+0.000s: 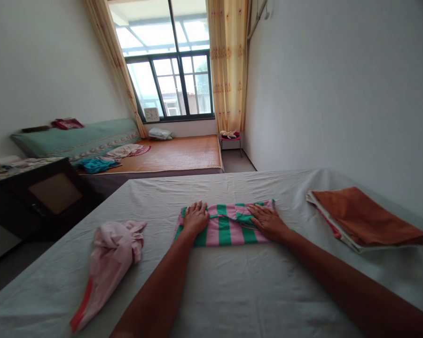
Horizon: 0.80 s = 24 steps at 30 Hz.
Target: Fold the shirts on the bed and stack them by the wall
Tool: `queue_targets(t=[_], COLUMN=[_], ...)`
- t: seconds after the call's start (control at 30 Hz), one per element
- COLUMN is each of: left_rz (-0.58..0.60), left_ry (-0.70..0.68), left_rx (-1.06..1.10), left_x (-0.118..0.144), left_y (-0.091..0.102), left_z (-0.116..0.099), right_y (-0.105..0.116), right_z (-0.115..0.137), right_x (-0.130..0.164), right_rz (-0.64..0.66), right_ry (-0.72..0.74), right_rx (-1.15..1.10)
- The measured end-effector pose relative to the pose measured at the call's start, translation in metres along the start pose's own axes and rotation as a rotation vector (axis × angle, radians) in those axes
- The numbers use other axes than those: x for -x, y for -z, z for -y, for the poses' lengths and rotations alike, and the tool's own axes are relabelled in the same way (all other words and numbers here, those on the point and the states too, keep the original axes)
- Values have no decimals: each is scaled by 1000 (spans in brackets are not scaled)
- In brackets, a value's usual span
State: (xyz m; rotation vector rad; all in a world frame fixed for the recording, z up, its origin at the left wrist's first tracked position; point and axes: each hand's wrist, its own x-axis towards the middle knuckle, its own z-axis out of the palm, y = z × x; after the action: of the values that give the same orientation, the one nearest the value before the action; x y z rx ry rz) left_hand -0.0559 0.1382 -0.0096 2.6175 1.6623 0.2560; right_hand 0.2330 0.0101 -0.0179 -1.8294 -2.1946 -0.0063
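A green-and-pink striped garment (224,231) lies folded into a wide, flat rectangle on the white-sheeted surface in front of me. My left hand (196,218) rests flat on its left end, fingers stretched out and pointing away from me. On the right end lies my right hand (267,221), palm down with the fingers extended and angled to the left. Between the hands, a folded edge runs across the top of the cloth. Both palms hide parts of the garment beneath them.
A crumpled pink garment (112,253) with a red edge lies to the left. Folded brown and white cloths (368,216) are stacked at the right. Beyond stand a bed with a brown mat (183,152), a dark cabinet (52,188) and a small stool (231,137).
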Motion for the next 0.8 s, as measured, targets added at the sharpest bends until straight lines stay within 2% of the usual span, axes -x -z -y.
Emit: queue_targets(t=[0.13, 0.27, 0.33, 0.47, 0.6, 0.8], left_rz=[62, 97, 58, -95, -127, -136], left_ry=[-6, 36, 103, 245, 281, 217], left_rx=[3, 10, 0, -28, -46, -88], left_x=[5, 20, 30, 50, 62, 65], left_y=[7, 16, 18, 17, 24, 36], left_z=[5, 28, 42, 62, 62, 45], right_y=[5, 3, -1, -8, -10, -6], right_z=[1, 2, 1, -4, -9, -11], right_x=[2, 10, 14, 16, 15, 17], right_rz=[70, 57, 19, -45, -97, -212], right_ry=[-32, -130, -158, -162, -141, -109], right_rx=[17, 69, 100, 120, 78, -38])
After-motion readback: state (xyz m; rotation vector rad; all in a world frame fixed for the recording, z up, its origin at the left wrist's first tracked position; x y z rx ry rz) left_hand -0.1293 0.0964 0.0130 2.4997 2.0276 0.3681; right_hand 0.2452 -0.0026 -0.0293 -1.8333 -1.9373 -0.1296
